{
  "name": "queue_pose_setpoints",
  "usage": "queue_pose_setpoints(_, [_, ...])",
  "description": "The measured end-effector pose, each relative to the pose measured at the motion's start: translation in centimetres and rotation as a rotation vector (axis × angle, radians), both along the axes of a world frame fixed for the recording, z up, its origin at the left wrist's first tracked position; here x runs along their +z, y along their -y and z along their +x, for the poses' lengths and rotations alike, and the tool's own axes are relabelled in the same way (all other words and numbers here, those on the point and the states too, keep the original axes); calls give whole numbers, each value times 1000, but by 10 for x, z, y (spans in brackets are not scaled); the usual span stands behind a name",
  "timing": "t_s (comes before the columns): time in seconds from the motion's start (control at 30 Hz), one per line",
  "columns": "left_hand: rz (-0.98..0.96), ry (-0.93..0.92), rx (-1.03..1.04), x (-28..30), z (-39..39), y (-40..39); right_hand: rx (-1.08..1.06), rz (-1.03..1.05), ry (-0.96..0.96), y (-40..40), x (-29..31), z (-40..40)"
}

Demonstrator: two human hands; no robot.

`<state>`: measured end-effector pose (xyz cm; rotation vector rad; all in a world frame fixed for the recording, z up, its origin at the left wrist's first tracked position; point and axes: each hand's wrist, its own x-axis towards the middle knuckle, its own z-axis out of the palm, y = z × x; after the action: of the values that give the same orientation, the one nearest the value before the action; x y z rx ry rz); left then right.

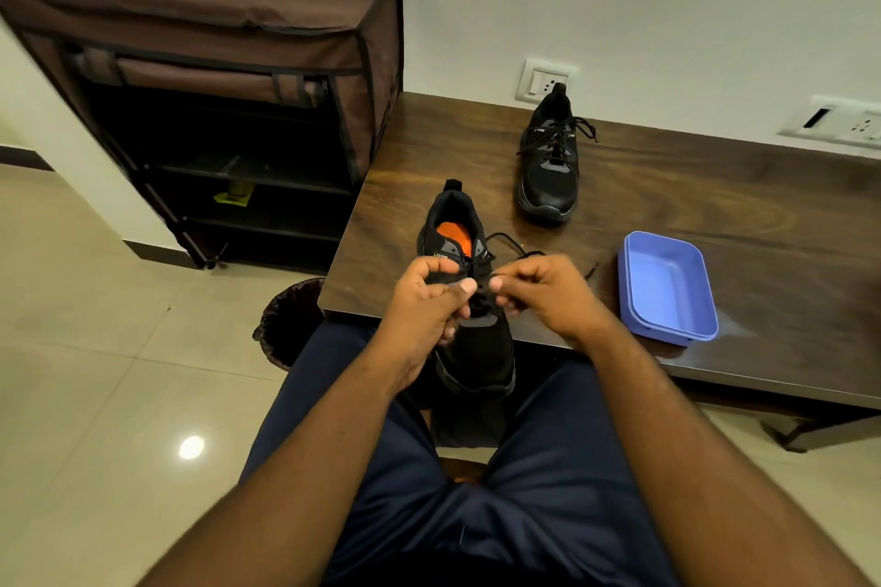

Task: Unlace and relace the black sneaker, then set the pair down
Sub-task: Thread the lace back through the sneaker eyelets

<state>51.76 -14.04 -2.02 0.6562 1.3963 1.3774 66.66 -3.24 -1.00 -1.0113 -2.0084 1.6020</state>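
A person sits at the near edge of a dark wood-grain tabletop, legs in dark blue trousers. Both hands work at a black mesh sneaker with an orange insole, which is held over the near left edge of the tabletop, heel pointing far and toe toward the person's lap. The left hand is closed on the sneaker's left side near the eyelets, thumb pressed across the top. The right hand is pinched shut on the thin black shoelace, whose loose loops trail to the right onto the tabletop.

The second black sneaker, laced and tied, stands on the far part of the tabletop, heel near the wall, well apart from the first. A shallow rectangular blue plastic tray rests on the tabletop to the right of the hands.

On the floor to the left stands a brown fabric shoe rack with dark shelves, and a dark bin sits beside the tabletop's near left corner.
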Motion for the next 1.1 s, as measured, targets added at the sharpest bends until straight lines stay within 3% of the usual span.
queue_pose_setpoints(0.07, [-25,-75,-40,-1,-16,2,-345,-108,-89,-12,-5,15])
queue_pose_setpoints(0.13, [-43,-136,-38,-2,-31,5,-563,-85,-10,-23,-6,29])
queue_pose_setpoints(0.2, [-60,-182,-5,-4,-42,8,-578,-11,215,-30,-9,35])
queue_pose_setpoints(0.3, [-88,-257,24,-6,-47,8,-364,280,601,-23,-9,28])
queue_pose_setpoints(0.37, [-85,-242,-15,-6,-41,5,-174,377,441,-7,-5,9])
queue_pose_setpoints(0.43, [-58,-229,-79,-4,-31,1,-22,247,191,11,-8,-10])
queue_pose_setpoints(0.53, [-38,-239,-42,-3,-28,-2,-111,71,21,19,-17,-20])
queue_pose_setpoints(0.67, [-22,-198,90,-8,-39,3,-346,210,57,2,-24,-2])
queue_pose_setpoints(0.8, [19,-214,60,-12,-33,0,-148,400,198,8,-13,-6])
queue_pose_setpoints(0.93, [47,-275,-160,-8,-26,-8,73,-16,-33,20,-9,-22])
queue_pose_setpoints(1.1, [46,-233,-103,-11,-25,-24,-171,-101,-123,29,-16,-34])
